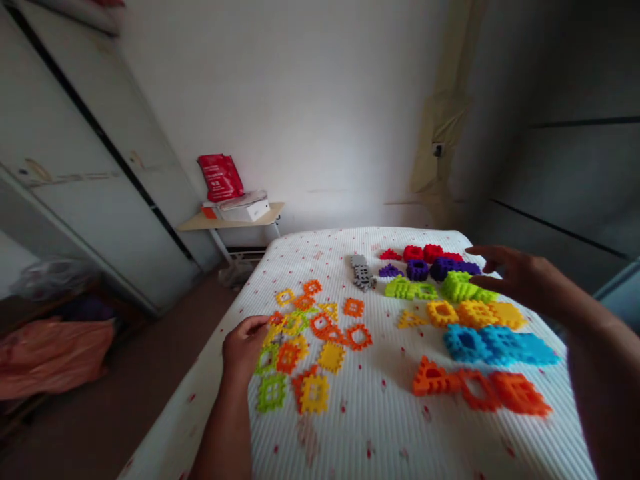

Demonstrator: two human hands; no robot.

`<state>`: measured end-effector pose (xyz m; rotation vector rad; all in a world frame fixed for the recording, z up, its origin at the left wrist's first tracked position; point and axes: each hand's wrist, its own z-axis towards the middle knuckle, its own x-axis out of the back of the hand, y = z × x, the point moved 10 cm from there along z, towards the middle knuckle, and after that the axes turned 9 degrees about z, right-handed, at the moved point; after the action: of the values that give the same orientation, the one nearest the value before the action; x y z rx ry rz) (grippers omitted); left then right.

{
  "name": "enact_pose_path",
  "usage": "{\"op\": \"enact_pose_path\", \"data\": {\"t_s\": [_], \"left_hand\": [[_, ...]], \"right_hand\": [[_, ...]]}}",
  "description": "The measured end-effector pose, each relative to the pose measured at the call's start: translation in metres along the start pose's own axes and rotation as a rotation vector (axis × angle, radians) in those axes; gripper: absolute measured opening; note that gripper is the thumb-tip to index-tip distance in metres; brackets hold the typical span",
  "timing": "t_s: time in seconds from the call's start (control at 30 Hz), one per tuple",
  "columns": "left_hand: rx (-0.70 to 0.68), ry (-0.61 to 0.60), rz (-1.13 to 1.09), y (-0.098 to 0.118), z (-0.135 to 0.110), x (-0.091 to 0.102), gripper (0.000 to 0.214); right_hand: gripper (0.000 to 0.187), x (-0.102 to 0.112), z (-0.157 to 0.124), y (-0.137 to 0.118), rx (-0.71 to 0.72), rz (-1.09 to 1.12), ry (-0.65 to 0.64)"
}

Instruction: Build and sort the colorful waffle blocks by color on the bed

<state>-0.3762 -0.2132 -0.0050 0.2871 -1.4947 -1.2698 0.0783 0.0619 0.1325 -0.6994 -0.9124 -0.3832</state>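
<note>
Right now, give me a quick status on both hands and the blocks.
Left hand curled at the edge of the loose flat plastic pieces. Right hand open, over the green blocks. Blue blocks and orange blocks in rows on the bed.

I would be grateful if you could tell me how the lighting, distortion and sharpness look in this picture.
In the head view, the wide lens makes the tall cabinet lean and stretches the bed toward the bottom edge; the wall is brightly lit, while the right side falls into shadow; the right hand and blue plastic pieces look slightly soft, without strong glare.
</note>
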Motion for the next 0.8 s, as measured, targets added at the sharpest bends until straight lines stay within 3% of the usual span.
{"op": "enact_pose_path", "data": {"t_s": [0.1, 0.3, 0.53, 0.8], "left_hand": [[-0.004, -0.095, 0.149, -0.018, -0.003, -0.004, 0.021], [-0.055, -0.066, 0.339, -0.020, -0.009, 0.003, 0.020], [0.021, -0.030, 0.446, -0.039, -0.007, 0.017, 0.028], [0.020, -0.061, 0.523, -0.041, -0.005, 0.007, 0.039]], "right_hand": [[0.047, 0.000, -0.008, -0.026, 0.013, 0.016, 0.011], [0.055, -0.013, -0.013, -0.051, 0.018, 0.087, -0.024], [0.067, -0.014, -0.024, -0.058, -0.033, 0.136, -0.088], [0.073, -0.002, -0.028, -0.062, -0.063, 0.155, -0.082]]}}
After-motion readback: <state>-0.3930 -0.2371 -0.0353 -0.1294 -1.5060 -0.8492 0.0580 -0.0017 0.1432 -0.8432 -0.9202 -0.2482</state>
